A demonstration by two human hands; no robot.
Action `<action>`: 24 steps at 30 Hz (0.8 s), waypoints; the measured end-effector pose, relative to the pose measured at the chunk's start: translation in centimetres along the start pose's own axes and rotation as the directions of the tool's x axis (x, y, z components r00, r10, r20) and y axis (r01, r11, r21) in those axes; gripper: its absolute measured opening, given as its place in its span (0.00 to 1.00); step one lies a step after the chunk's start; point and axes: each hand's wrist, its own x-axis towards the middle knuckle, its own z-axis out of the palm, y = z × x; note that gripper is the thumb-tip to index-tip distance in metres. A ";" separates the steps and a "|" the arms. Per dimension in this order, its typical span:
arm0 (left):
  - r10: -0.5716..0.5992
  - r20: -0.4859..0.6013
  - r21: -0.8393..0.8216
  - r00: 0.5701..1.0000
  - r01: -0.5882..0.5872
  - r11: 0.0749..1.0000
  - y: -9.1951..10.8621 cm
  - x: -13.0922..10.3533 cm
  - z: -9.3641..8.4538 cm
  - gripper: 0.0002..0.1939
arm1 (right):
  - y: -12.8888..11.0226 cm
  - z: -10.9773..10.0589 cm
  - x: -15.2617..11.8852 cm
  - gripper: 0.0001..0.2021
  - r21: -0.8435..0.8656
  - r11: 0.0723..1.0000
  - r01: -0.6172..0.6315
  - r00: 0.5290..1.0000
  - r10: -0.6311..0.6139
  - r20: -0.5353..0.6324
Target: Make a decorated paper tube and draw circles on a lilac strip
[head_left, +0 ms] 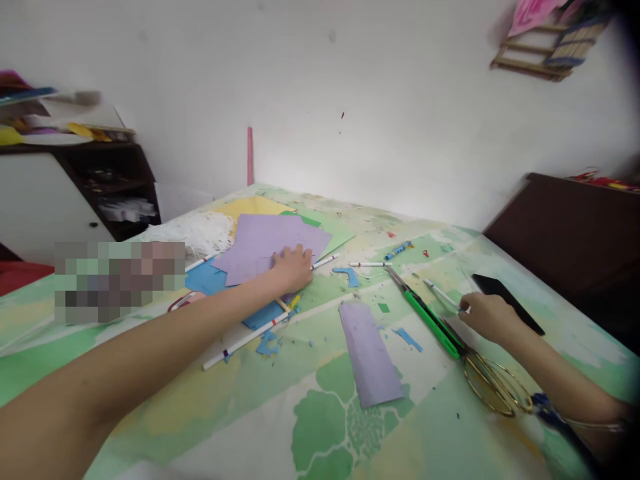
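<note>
My left hand rests on the purple paper sheets, its fingers curled at their right edge; what is under the fingertips is hidden. A white stick with dark bands lies just right of it. On the right, my right hand is closed on the end of a white pen. Left of that hand lie a green cutter and gold-handled scissors. A purple paper strip is flat on the table between the hands.
A black phone lies beyond my right hand. White shredded string, yellow paper and blue paper are at the left. Blue scraps and a longer white stick lie nearer. A dark cabinet stands right.
</note>
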 end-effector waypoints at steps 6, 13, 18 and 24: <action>0.084 0.149 0.009 0.985 -0.087 0.996 -0.8 0.8 -1.4 0.17 | -1.5 -0.7 -1.8 0.08 0.000 0.999 0.048 0.998 -0.048 0.046; 0.156 0.161 0.055 0.974 -0.167 0.984 -0.5 1.2 -1.7 0.15 | 2.4 -1.4 -2.2 0.11 -0.001 0.995 -0.100 0.989 0.099 0.110; 0.165 0.068 0.090 0.984 -0.171 0.981 0.3 0.8 -0.9 0.15 | 5.6 -1.6 -1.6 0.15 0.013 0.962 -0.274 0.955 0.270 0.123; 0.165 0.033 0.081 0.986 -0.167 0.983 0.3 0.6 -0.3 0.16 | 7.0 0.1 -0.1 0.14 0.105 0.929 -0.355 0.917 0.324 0.232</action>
